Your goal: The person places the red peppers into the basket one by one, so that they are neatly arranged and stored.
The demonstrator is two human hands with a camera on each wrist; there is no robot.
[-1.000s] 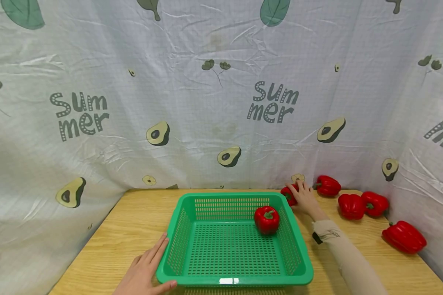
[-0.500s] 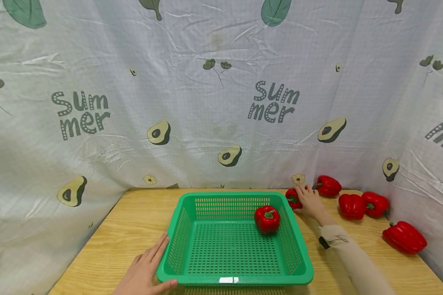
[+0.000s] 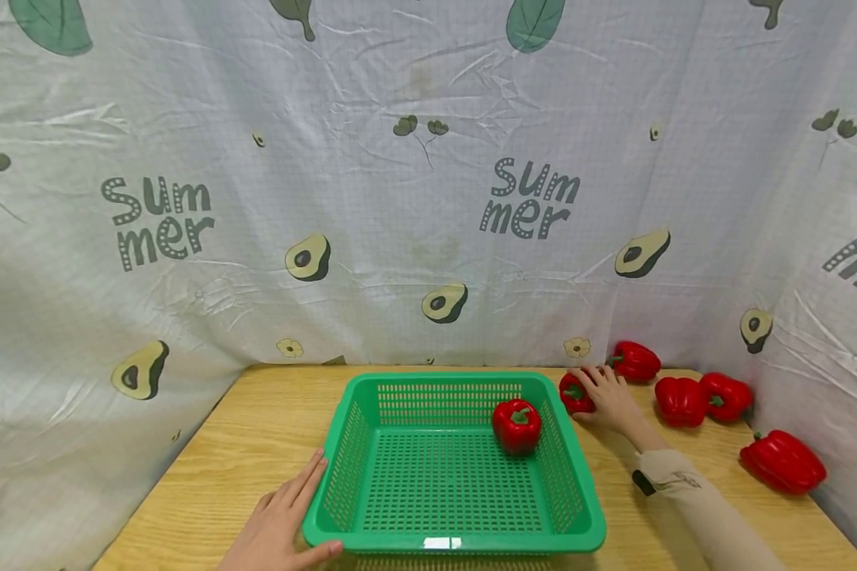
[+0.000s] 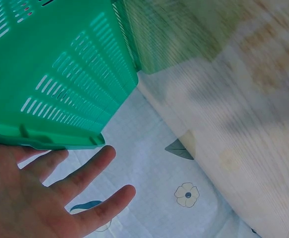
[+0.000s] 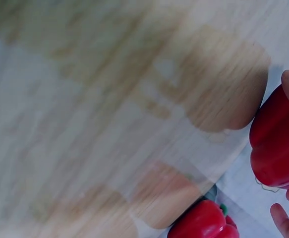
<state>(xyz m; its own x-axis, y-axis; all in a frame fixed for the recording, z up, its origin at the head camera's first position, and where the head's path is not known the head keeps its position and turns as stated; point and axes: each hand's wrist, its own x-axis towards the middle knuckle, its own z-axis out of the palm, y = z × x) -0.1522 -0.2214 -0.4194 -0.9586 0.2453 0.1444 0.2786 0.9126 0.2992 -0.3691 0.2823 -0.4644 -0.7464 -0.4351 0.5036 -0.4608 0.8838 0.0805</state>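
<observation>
A green perforated plastic basket (image 3: 514,542) stands on the wooden table with one red bell pepper (image 3: 517,432) inside, near its right wall. Along the basket's left rim lies my left hand (image 3: 274,515), fingers straight, thumb at the front corner; the left wrist view has its fingers (image 4: 92,173) spread below the rim. Just outside the back right corner, my right hand (image 3: 610,403) grips another red bell pepper (image 3: 573,392), its stem facing left. In the right wrist view that pepper (image 5: 278,141) sits between thumb and fingers, partly cut off by the frame edge.
More red bell peppers lie to the right: one at the back (image 3: 636,362), a touching pair (image 3: 680,401) in front of it, and another (image 3: 782,461) near the table's right edge. A printed cloth (image 3: 371,190) hangs behind and along the sides of the table (image 3: 207,468).
My right hand and the red bell pepper in it have shifted right and slightly nearer, away from the basket's back right corner. The left hand and basket have stayed put.
</observation>
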